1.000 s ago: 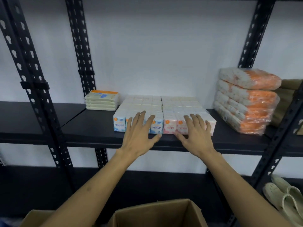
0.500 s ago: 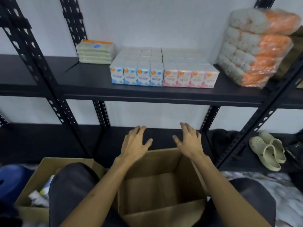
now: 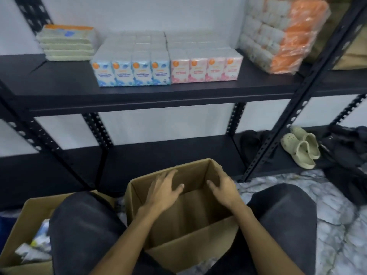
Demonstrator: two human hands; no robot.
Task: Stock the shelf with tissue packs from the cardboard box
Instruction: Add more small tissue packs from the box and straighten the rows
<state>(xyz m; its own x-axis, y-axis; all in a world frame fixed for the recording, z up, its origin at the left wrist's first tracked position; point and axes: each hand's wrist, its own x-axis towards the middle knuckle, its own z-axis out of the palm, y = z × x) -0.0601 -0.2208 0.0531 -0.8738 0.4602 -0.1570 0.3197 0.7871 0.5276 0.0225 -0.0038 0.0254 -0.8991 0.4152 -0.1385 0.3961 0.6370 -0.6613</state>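
Note:
On the black shelf (image 3: pixel 139 94) stand rows of blue tissue packs (image 3: pixel 131 73) and pink tissue packs (image 3: pixel 206 71), side by side. Below, between my knees, sits an open cardboard box (image 3: pixel 190 243) whose inside shows only bare cardboard. My left hand (image 3: pixel 164 190) hovers over the box opening with fingers spread and holds nothing. My right hand (image 3: pixel 224 188) is at the box's right wall, fingers relaxed, holding nothing.
A flat stack of pale packs (image 3: pixel 67 44) lies at the shelf's left. Orange wrapped bundles (image 3: pixel 284 34) are piled at its right. A second cardboard box (image 3: pixel 19 235) with loose items sits left of my knee. Pale clogs (image 3: pixel 301 149) rest on the lower shelf.
Both hands left the packs on the shelf and dropped down to the cardboard box. The view tilted down with them.

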